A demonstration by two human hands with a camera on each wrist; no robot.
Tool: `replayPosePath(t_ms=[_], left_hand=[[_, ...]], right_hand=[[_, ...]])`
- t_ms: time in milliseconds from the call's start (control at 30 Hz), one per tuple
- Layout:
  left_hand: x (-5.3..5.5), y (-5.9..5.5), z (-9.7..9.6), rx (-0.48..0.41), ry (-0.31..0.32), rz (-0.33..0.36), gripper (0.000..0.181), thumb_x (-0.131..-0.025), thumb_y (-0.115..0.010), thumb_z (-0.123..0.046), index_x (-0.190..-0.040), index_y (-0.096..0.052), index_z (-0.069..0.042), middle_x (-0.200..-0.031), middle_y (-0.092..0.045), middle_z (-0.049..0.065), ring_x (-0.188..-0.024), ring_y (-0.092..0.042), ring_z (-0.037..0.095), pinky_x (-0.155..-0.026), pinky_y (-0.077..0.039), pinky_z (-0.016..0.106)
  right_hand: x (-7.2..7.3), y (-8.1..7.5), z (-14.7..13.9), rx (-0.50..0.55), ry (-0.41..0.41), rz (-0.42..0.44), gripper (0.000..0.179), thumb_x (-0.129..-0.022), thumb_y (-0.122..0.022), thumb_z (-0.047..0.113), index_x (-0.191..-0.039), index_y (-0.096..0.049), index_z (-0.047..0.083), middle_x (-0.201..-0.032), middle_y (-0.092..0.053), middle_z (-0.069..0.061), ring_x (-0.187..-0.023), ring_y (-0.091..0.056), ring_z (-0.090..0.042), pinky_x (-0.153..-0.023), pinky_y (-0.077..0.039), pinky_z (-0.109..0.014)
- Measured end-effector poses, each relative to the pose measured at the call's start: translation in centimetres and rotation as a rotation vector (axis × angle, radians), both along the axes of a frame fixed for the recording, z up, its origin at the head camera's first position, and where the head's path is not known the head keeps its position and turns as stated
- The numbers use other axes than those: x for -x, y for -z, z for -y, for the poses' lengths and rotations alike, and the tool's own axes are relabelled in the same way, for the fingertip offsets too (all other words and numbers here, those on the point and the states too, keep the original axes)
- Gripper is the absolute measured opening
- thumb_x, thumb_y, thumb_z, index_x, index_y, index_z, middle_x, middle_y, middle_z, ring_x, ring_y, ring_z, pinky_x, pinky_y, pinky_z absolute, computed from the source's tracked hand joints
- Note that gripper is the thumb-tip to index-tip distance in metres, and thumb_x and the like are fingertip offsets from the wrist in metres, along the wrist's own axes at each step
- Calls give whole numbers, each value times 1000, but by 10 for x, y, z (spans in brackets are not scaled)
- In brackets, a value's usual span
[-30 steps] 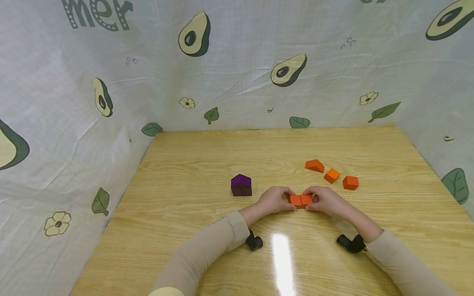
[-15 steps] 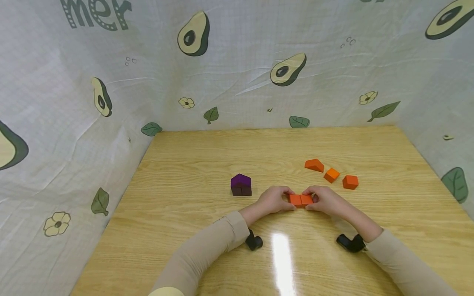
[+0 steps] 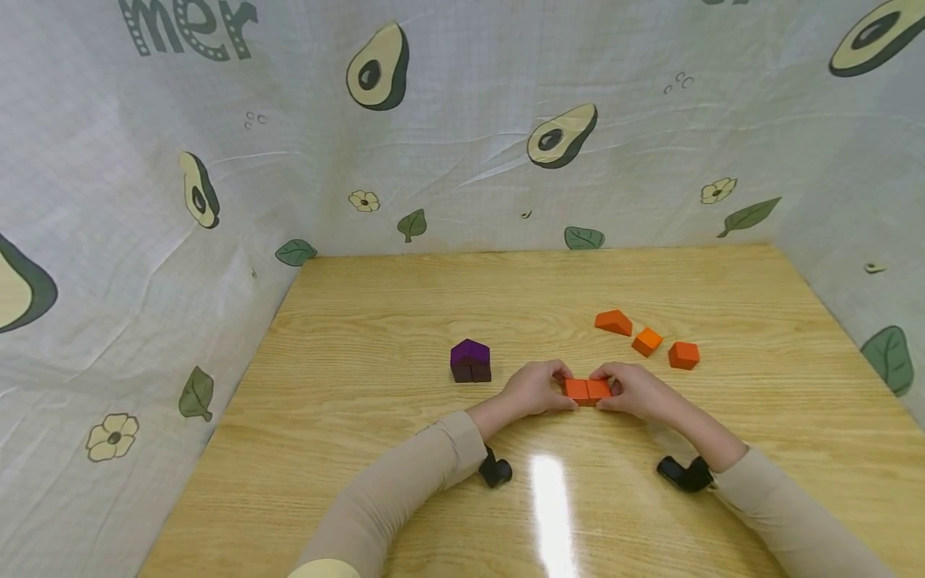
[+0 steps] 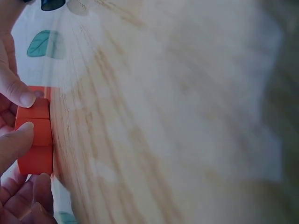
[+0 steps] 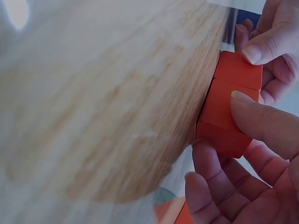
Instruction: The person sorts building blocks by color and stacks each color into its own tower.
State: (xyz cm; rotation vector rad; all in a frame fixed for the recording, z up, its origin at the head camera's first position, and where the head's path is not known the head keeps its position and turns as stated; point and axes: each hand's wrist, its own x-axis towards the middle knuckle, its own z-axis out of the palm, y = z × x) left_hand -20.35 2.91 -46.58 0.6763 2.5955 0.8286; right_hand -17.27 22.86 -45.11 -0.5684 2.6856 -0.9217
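Looked like the lining-up step to me: the left hand [image 3: 536, 389] pinched the left cube [image 3: 576, 391], the right hand [image 3: 630, 390] pinched the right cube [image 3: 599, 390], thumbs on the near side. Both cubes sat side by side between the hands, right of the purple stack [image 3: 470, 361] and a bit nearer the person. I'd say the next move called for letting go evenly so no gap opened. A triangle [image 3: 613, 323], orange cube [image 3: 647, 343] and spare cube [image 3: 684, 356] lay well right of the stack.
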Motion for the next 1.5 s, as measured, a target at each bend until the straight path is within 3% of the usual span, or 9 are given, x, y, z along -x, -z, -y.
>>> replayPosePath(t_ms=[367, 1000, 1133, 1333, 1500], left_hand=[[-1, 0, 0, 24, 33, -37, 37, -73, -77, -35, -103, -60, -20, -100, -64, -9, -86, -56, 5, -73, -43, 18], [-2, -1, -2, 34, 31, -62, 37, -72, -77, -33, -102, -61, -17, -99, -64, -6, -85, -57, 6, -73, -43, 18], [-3, -1, -1, 35, 33, -65, 37, -72, -77, -33, -102, -61, -17, -99, -64, -6, -86, -57, 7, -73, -43, 18], [-3, 1, -2, 37, 34, -66, 38, -72, -77, -33, -103, -61, -18, -100, -64, -6, -86, -57, 6, -74, -44, 18], [-3, 1, -2, 38, 30, -65, 39, -72, -77, -33, -104, -60, -18, -100, -64, -6, -86, -57, 6, -74, -43, 18]], right_hand=[[1, 0, -1, -2, -8, 3, 33, -76, -73, 11, -105, -60, 1, -79, -56, -1, -62, -44, -10, -55, -39, -22], [-1, 0, 0, 5, -7, -24, 33, -76, -73, 10, -105, -60, 1, -80, -57, -1, -61, -43, -10, -55, -38, -22], [-1, 0, 1, 5, -17, -11, 41, -77, -72, 10, -113, -57, -2, -81, -55, -2, -59, -42, -10, -53, -37, -22], [0, -7, -4, -10, -27, 46, 60, -78, -72, 15, -127, -46, -7, -105, -58, -17, -66, -49, -9, -59, -42, -22], [9, -27, -22, -56, 36, 15, 55, -81, -68, 14, -125, -46, -11, -115, -54, -29, -72, -57, -15, -63, -47, -29]])
